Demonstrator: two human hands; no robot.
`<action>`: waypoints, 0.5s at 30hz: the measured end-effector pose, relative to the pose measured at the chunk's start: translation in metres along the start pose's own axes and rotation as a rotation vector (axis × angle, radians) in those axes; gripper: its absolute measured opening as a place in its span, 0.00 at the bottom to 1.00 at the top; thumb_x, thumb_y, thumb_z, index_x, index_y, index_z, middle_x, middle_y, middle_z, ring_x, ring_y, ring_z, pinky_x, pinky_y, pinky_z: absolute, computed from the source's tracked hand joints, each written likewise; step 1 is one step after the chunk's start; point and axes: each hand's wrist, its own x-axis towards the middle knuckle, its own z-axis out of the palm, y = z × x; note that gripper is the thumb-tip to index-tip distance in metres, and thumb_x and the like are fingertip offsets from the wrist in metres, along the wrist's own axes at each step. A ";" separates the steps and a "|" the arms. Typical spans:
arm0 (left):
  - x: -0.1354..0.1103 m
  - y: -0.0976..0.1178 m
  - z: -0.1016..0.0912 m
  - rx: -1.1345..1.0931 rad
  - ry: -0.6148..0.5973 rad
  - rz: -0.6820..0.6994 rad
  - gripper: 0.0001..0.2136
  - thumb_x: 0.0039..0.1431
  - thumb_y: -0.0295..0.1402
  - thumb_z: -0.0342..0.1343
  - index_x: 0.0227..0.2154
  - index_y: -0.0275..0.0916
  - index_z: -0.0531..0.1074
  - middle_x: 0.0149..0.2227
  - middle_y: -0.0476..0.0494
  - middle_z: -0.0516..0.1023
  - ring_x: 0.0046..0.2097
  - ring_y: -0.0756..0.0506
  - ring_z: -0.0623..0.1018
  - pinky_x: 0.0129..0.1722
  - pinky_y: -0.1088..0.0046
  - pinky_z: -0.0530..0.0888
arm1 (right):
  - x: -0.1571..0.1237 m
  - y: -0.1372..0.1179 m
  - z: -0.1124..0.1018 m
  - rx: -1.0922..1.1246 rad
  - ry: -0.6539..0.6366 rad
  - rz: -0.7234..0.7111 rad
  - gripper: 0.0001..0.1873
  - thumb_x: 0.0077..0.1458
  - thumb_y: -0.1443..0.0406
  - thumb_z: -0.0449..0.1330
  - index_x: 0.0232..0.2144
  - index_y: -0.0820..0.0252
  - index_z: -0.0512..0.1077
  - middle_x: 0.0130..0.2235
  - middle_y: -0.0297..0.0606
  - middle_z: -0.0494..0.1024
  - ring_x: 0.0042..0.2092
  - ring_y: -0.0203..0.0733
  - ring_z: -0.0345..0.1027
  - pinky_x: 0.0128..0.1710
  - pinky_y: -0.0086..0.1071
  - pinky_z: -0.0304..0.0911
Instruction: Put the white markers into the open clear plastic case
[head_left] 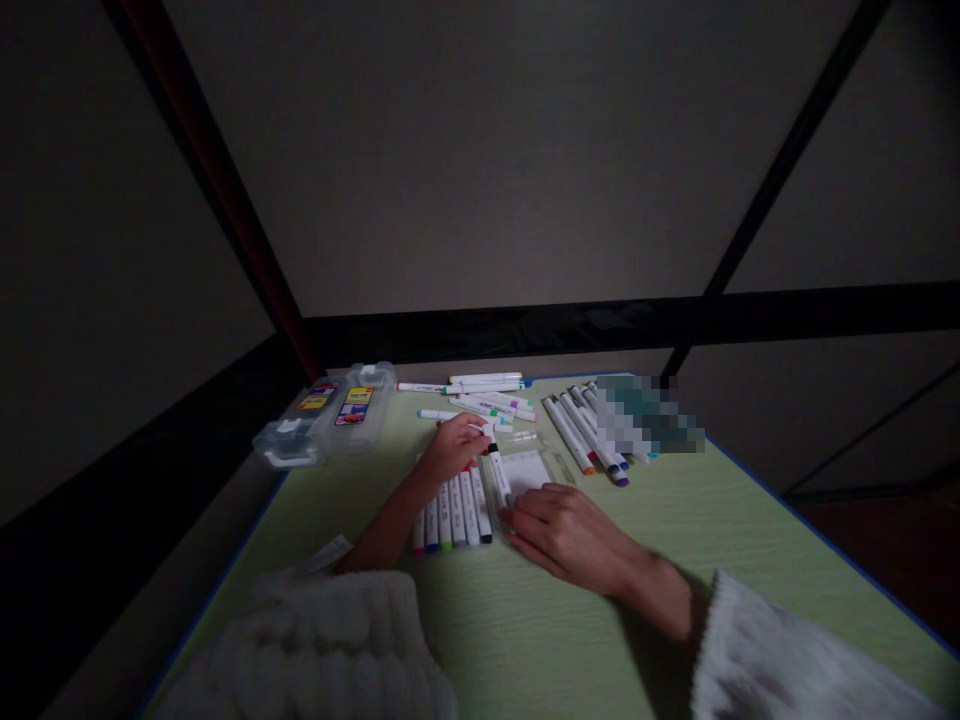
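My left hand (pixel 454 447) reaches over a row of white markers (pixel 451 512) lying side by side on the pale green table (pixel 525 620), and its fingers are curled round a white marker (pixel 495 470) with a dark cap. My right hand (pixel 564 530) lies on the table just right of that row, fingers bent, resting against the edge of a clear plastic tray (pixel 525 470). Whether it grips the tray I cannot make out. Both arms wear fluffy white sleeves.
A clear plastic case (pixel 330 415) with coloured labels sits at the table's far left corner. Loose markers (pixel 487 395) lie at the back, and another group of markers (pixel 589 435) lies at the right beside a blurred patch. Dark frame bars stand behind the table.
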 end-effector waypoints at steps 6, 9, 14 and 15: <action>0.003 -0.005 -0.002 0.012 -0.036 -0.001 0.10 0.42 0.24 0.54 0.31 0.36 0.66 0.23 0.53 0.69 0.25 0.53 0.72 0.20 0.81 0.66 | 0.000 0.005 0.002 0.030 -0.085 0.007 0.13 0.59 0.65 0.44 0.33 0.62 0.68 0.27 0.35 0.70 0.28 0.36 0.62 0.29 0.32 0.53; 0.004 -0.008 -0.003 0.018 -0.041 -0.002 0.10 0.42 0.23 0.52 0.32 0.35 0.66 0.23 0.53 0.69 0.25 0.52 0.72 0.21 0.80 0.67 | -0.001 0.007 0.004 0.056 -0.111 0.014 0.13 0.59 0.64 0.45 0.35 0.62 0.67 0.29 0.35 0.70 0.29 0.36 0.63 0.30 0.31 0.55; 0.007 -0.013 -0.005 0.036 -0.035 0.011 0.12 0.43 0.21 0.50 0.33 0.34 0.68 0.24 0.51 0.70 0.26 0.51 0.72 0.22 0.79 0.67 | -0.003 0.009 0.004 0.104 -0.141 0.022 0.13 0.60 0.63 0.44 0.37 0.62 0.66 0.31 0.35 0.70 0.32 0.36 0.63 0.32 0.31 0.56; 0.008 -0.014 -0.006 0.045 -0.032 0.023 0.12 0.42 0.21 0.50 0.33 0.34 0.68 0.24 0.51 0.70 0.26 0.51 0.72 0.23 0.78 0.67 | -0.004 0.010 0.004 0.109 -0.142 0.024 0.13 0.60 0.63 0.44 0.38 0.62 0.66 0.31 0.35 0.70 0.32 0.36 0.63 0.32 0.31 0.56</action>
